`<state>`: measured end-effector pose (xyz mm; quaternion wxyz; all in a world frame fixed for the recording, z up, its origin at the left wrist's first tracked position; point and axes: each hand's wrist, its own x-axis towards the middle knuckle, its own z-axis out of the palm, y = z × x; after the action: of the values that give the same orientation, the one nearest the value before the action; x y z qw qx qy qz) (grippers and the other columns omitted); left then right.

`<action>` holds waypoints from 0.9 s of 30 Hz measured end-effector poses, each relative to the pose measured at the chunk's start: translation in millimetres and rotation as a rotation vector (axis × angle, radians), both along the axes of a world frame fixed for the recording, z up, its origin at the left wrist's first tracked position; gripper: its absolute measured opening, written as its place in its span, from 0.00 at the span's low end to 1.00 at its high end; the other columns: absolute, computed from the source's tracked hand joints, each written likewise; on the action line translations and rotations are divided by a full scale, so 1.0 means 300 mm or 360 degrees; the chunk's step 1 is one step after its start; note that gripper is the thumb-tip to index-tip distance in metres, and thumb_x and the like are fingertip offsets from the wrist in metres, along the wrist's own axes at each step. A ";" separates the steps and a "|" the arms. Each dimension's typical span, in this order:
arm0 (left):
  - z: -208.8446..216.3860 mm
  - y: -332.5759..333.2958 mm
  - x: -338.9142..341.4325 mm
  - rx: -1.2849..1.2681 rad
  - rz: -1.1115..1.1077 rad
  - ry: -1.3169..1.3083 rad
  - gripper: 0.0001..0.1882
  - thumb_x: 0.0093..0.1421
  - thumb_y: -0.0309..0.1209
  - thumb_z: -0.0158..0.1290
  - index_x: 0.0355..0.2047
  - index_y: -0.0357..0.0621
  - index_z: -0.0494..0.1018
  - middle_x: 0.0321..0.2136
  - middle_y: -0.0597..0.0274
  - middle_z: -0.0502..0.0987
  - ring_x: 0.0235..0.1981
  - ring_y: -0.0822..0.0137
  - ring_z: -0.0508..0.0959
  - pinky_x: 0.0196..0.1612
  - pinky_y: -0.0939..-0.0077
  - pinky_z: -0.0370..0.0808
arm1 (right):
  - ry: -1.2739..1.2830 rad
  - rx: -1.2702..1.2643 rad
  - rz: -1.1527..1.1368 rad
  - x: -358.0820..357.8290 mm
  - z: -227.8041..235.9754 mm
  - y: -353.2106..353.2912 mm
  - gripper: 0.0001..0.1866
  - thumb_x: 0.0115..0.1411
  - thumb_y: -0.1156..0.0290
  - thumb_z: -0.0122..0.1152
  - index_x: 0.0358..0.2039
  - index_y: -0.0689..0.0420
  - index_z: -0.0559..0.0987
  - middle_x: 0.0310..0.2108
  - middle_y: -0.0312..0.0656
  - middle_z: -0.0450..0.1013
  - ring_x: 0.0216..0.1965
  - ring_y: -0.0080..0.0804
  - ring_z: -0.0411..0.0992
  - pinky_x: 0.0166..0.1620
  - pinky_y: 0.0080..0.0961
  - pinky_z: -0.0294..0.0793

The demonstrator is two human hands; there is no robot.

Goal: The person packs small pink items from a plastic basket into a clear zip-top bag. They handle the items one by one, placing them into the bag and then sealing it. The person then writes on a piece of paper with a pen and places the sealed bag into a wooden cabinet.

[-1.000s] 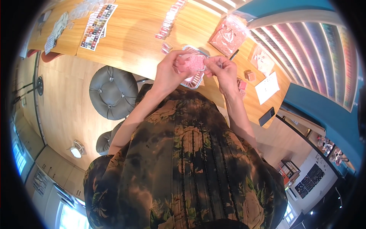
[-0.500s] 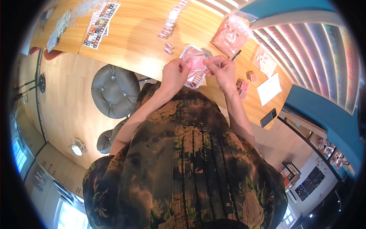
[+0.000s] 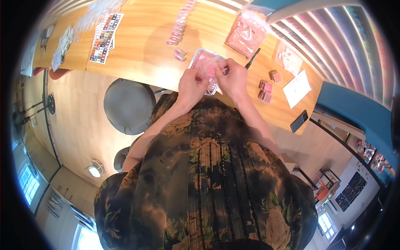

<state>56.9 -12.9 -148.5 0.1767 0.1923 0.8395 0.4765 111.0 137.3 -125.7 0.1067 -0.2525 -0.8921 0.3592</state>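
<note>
Both hands meet over a white plastic basket (image 3: 195,57) near the table's front edge. Between them is a small clear bag (image 3: 211,70) with pink bits that look like beads. My left hand (image 3: 192,86) is closed, pinching the bag's left side. From the other side my right hand (image 3: 234,80) pinches the bag near its upper right edge, its fingertips close to the left ones. More pink, filmy plastic lies in the basket under the bag. The hands partly hide the basket's near end and the bag's edges.
A large bag of pink pieces (image 3: 248,34) lies beyond the basket, with a black pen (image 3: 253,58) beside it. To the right are small filled boxes (image 3: 265,91), white paper (image 3: 296,88) and a phone (image 3: 299,121). A row of little boxes (image 3: 179,25) runs away at centre left.
My right hand has come in toward my left, and the bag, spread flat before, is now bunched between the fingers. The whole view has shifted slightly.
</note>
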 end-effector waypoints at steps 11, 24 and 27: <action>-0.057 -0.022 -0.008 0.0188 0.0101 -0.1035 0.04 0.59 0.23 0.53 0.35 0.35 0.74 0.30 0.64 0.79 0.30 0.78 0.76 0.34 0.84 0.72 | 0.0217 0.0146 0.0228 0.015 -0.177 -0.059 0.11 0.51 0.69 0.67 0.30 0.58 0.73 0.29 0.49 0.75 0.28 0.49 0.75 0.30 0.39 0.75; -0.057 -0.018 -0.014 0.0044 0.0000 -0.0876 0.06 0.60 0.27 0.59 0.33 0.37 0.75 0.27 0.65 0.79 0.28 0.78 0.76 0.33 0.82 0.73 | 0.0123 -0.1049 -0.0123 0.032 -0.250 0.012 0.04 0.55 0.77 0.65 0.28 0.64 0.79 0.28 0.43 0.78 0.27 0.31 0.77 0.30 0.25 0.76; -0.068 -0.022 -0.017 0.0100 -0.0029 -0.0922 0.09 0.59 0.29 0.61 0.33 0.36 0.75 0.28 0.63 0.80 0.29 0.78 0.77 0.33 0.82 0.74 | 0.0121 -0.1386 -0.0224 0.048 -0.233 0.029 0.04 0.59 0.78 0.65 0.31 0.66 0.79 0.26 0.40 0.79 0.24 0.20 0.75 0.26 0.16 0.73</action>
<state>51.7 -19.5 -169.0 0.4074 0.0611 0.7370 0.5358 125.3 146.1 -195.6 0.0473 -0.3206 -0.6336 0.7026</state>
